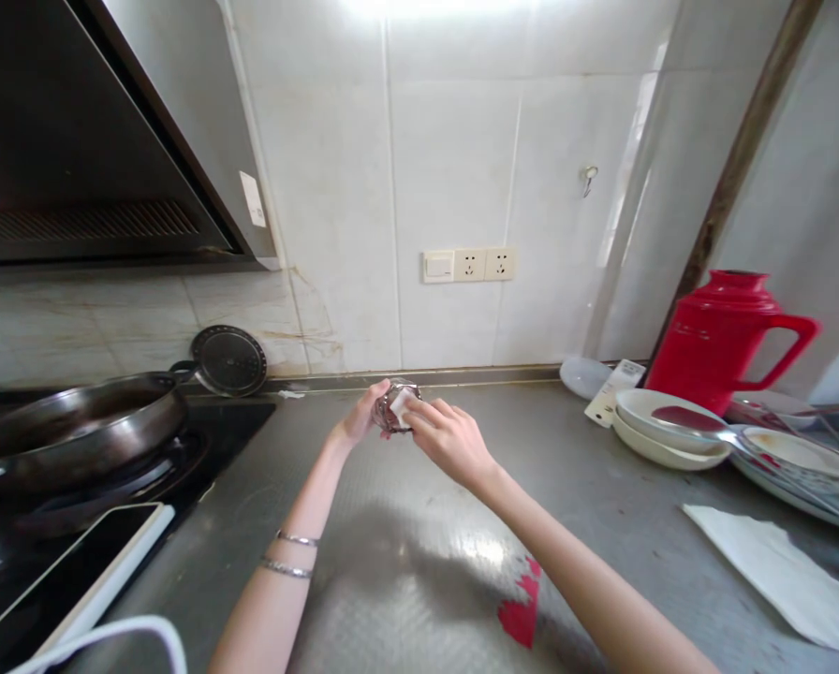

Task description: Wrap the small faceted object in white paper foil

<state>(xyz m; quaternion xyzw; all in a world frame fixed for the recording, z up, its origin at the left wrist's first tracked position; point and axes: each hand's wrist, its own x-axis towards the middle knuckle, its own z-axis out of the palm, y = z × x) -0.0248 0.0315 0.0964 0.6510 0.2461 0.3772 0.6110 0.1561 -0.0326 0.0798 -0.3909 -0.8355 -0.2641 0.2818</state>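
Fingers [420,412] of right hand [458,445] pinching white wad [401,403]; left hand [358,417] gripping small object [384,415], fingertips partly hidden; object's shape unclear, surface shiny, brownish.

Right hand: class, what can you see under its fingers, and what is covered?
Under the right hand is a white piece against a small shiny object held in the left hand. The fingers cover part of the white piece, which hides the surface beneath it.
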